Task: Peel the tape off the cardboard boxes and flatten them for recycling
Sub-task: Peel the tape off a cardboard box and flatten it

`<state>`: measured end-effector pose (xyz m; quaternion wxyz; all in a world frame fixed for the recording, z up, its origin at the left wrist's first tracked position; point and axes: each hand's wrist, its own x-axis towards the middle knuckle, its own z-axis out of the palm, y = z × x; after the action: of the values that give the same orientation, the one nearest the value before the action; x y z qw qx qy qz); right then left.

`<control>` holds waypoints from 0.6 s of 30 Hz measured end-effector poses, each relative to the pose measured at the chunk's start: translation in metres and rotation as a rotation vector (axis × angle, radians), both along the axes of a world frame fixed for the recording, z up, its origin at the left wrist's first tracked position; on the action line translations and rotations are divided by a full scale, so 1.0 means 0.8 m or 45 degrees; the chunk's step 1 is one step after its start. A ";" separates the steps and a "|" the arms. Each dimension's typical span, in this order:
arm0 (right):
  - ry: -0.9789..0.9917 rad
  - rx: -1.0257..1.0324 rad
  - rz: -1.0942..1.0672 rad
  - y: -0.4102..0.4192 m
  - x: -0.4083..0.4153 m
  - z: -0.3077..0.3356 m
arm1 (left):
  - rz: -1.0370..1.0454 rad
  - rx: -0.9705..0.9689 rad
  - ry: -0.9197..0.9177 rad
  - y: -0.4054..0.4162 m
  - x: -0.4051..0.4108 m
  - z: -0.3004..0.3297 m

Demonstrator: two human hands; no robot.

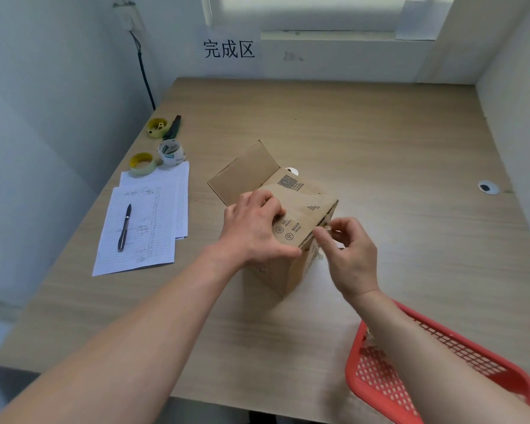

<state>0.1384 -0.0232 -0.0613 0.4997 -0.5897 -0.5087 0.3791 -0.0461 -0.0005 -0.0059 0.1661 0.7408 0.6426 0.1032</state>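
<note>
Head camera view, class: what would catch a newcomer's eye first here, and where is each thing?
First, the cardboard box at mid-table, one flap raised: the left hand presses on its top while the right hand pinches tape at its right edge. Next, the red basket at the near right corner, then the paper sign on the far wall.

Light wood-grain desk [380,142] set in a white-walled alcove. Window [318,10] at 12 o'clock, daylight diffuse. Paper sign [229,48] printed 完成区 taped below the sill. Black cable [146,78] runs down the wall at 10 o'clock. Grommet hole [487,187] at 3 o'clock.
</note>
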 end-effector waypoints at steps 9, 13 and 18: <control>0.298 -0.162 -0.079 0.015 0.008 -0.054 | 0.029 -0.066 0.043 0.004 0.007 0.003; 0.604 -0.535 -0.150 0.016 -0.007 -0.049 | 0.044 -0.059 0.051 0.000 0.008 0.004; 0.796 -0.567 -0.278 0.032 -0.023 -0.017 | 0.048 -0.081 0.198 -0.004 0.020 0.007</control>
<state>0.1200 0.0028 -0.0752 0.5276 -0.5904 -0.1718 0.5861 -0.0299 -0.0036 -0.0001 0.1370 0.7288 0.6703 0.0280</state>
